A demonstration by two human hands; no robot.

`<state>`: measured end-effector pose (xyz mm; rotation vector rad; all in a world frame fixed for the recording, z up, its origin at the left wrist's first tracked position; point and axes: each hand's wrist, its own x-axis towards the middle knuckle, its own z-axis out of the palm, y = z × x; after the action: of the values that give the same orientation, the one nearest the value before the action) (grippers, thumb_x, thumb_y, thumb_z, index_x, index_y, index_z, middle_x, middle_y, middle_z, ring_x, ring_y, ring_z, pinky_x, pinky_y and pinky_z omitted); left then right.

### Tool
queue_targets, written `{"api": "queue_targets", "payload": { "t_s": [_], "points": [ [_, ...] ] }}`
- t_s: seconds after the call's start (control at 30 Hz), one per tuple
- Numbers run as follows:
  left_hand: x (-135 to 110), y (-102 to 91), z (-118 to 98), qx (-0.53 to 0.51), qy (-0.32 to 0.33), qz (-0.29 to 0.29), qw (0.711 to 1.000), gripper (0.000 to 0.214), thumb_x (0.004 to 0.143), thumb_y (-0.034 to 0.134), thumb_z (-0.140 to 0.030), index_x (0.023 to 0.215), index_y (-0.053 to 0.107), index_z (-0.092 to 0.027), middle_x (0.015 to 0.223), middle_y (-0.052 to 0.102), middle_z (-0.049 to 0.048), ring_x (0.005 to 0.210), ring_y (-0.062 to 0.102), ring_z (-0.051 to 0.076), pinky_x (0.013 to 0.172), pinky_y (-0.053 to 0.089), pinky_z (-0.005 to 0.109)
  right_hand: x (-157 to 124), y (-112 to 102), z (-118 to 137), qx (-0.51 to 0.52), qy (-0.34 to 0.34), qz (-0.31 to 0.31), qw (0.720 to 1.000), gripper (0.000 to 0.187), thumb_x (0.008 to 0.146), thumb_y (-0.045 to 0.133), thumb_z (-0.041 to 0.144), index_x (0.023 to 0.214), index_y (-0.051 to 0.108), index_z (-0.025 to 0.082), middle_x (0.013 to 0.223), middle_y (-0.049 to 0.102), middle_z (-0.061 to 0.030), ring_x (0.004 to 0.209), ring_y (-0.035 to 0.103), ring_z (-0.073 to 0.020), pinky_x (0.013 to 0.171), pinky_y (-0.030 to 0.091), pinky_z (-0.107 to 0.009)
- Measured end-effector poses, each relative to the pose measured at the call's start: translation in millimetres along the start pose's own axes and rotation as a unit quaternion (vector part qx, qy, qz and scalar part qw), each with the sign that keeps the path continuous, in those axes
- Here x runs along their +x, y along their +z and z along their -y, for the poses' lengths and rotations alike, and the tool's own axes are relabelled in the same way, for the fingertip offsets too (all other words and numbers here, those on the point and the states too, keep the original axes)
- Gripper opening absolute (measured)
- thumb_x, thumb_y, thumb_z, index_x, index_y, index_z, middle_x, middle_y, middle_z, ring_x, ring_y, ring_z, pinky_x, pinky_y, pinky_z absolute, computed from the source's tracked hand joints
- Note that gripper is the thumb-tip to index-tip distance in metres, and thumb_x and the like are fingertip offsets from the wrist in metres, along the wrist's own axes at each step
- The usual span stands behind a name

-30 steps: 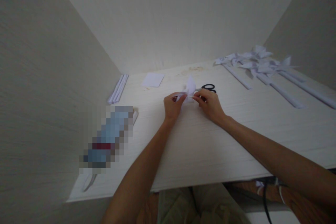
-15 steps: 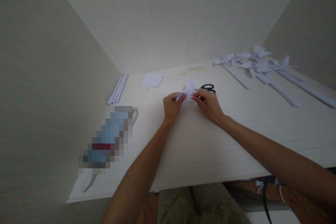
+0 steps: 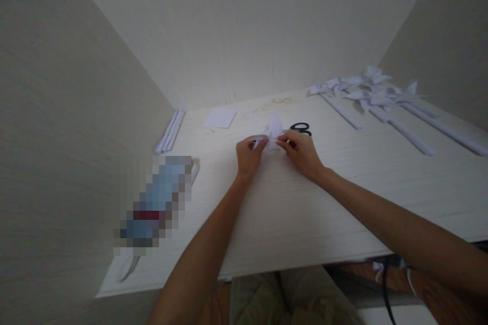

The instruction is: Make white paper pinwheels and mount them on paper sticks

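A small folded white paper piece (image 3: 274,128) stands up between my two hands at the middle of the pale table (image 3: 297,213). My left hand (image 3: 249,155) pinches its left side with closed fingers. From the right, my right hand (image 3: 302,152) pinches the paper's other side, fingers pressed together. Black scissors (image 3: 301,128) lie just behind my right hand.
Several white paper pinwheels on long rolled sticks (image 3: 377,99) lie at the back right. A white paper square (image 3: 220,118) and a bundle of rolled paper sticks (image 3: 171,129) lie at the back left. A blurred-out object (image 3: 156,203) sits by the left wall.
Both hands keep their pinch on the paper; the view has shifted slightly, otherwise nothing has visibly changed.
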<state>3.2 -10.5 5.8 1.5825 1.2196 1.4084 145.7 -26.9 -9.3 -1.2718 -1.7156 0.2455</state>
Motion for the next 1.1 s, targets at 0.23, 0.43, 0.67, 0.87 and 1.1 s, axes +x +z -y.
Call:
{"api": "queue_targets", "payload": {
  "t_s": [0.23,0.43,0.67,0.87,1.1],
  "points": [
    [0.4,-1.0,-0.5,0.000,-0.005,0.003,1.000,0.004,0.063,0.064,-0.014,0.061,0.067,-0.015,0.067,0.069,0.0027,0.065,0.062,0.014,0.062,0.046,0.024,0.3,-1.7,1.8,0.015,0.013,0.011,1.000,0.012,0.077,0.055,0.023,0.067,0.058,0.016,0.062,0.057,-0.0018,0.052,0.047,-0.0115,0.052,0.034,-0.024],
    [1.1,-0.4,2.2,-0.002,-0.009,0.010,1.000,0.008,0.062,0.064,-0.014,0.055,0.065,-0.014,0.064,0.067,0.0009,0.062,0.060,0.013,0.060,0.046,0.023,0.0,-2.6,2.4,0.013,0.017,0.021,1.000,0.011,0.076,0.056,0.021,0.066,0.059,0.016,0.059,0.056,-0.0011,0.052,0.046,-0.0115,0.052,0.034,-0.024],
    [1.3,-0.2,3.4,-0.009,-0.003,0.017,1.000,0.009,0.063,0.063,-0.015,0.054,0.064,-0.015,0.064,0.067,0.0004,0.063,0.060,0.013,0.060,0.046,0.023,0.1,-2.2,3.0,0.018,0.013,0.019,1.000,0.013,0.077,0.055,0.023,0.065,0.058,0.017,0.059,0.056,-0.0008,0.052,0.046,-0.0111,0.052,0.034,-0.024],
    [1.8,-0.5,6.3,-0.009,0.005,0.016,1.000,0.004,0.062,0.064,-0.015,0.060,0.067,-0.016,0.067,0.068,0.0017,0.064,0.061,0.014,0.063,0.047,0.025,0.3,-2.9,3.2,0.016,0.014,0.027,0.999,0.014,0.078,0.054,0.023,0.066,0.058,0.016,0.058,0.055,-0.0009,0.052,0.046,-0.0112,0.052,0.034,-0.024],
    [1.2,0.6,5.5,-0.009,0.003,0.019,1.000,0.004,0.062,0.064,-0.015,0.061,0.067,-0.016,0.068,0.069,0.0022,0.064,0.061,0.014,0.063,0.047,0.025,0.4,-2.3,3.0,0.009,0.007,0.026,1.000,0.015,0.078,0.054,0.023,0.066,0.060,0.016,0.060,0.057,-0.0015,0.053,0.047,-0.0112,0.053,0.034,-0.024]
  ]
}}
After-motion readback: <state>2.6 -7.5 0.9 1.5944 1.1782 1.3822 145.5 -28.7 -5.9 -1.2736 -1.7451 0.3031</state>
